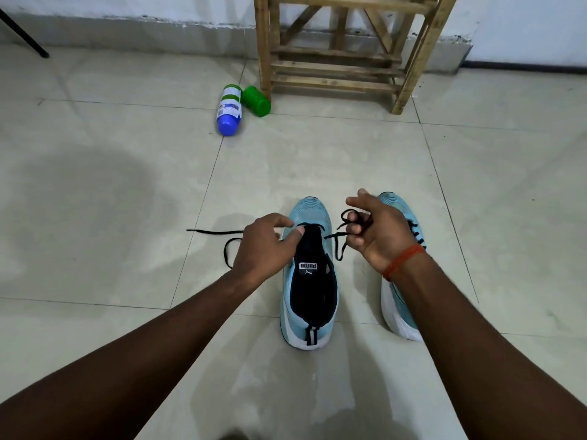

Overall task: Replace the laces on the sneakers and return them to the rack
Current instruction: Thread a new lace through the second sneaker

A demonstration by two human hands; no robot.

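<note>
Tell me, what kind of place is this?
Probably a room in a home: a pale glossy tiled floor, a slatted wooden shoe rack by the white wall, and light-blue knit sneakers being laced with a black lace.

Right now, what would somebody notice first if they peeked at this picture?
Two hands in the middle: the left hand pinches the blue sneaker at its tongue, and the right hand holds a bunched black lace. Farther back, a blue-capped bottle and a green bottle lie on the floor beside a wooden rack.
</note>
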